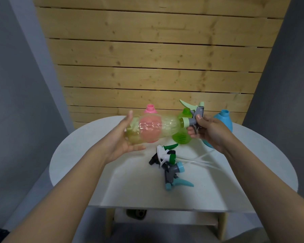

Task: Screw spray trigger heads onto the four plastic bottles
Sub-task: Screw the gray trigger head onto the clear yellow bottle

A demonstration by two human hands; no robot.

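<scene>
Left hand (120, 137) cups the yellow bottle (167, 127) (held sideways), seemingly open-fingered; right hand (209, 131) grips its trigger head (196, 114).

Loose trigger heads (170, 165) mid-table (130, 190)

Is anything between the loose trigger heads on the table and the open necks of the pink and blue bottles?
Nothing caps the pink bottle or blue bottle. The held yellow bottle crosses in front of the pink one.
</scene>
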